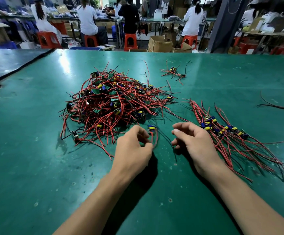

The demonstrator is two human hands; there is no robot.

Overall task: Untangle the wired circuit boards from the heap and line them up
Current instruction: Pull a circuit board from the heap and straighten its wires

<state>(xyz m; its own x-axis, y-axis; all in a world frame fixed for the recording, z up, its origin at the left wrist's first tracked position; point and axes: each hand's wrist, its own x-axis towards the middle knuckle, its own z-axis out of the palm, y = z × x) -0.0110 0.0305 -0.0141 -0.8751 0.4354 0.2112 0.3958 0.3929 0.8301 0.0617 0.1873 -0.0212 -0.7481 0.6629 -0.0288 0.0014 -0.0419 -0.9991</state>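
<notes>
green table (36, 167): left hand (134, 148) pinches board (152, 128) between heap (110, 102) and row (231, 133).

Bare mat (36, 158) is lying open near us and leftward. The heap (114, 102) is blocking the middle; the row (229, 128) is fanning across the right. Between them we are seeing a narrow green lane, our left hand (134, 146) holding a board (152, 128) at its mouth.
</notes>
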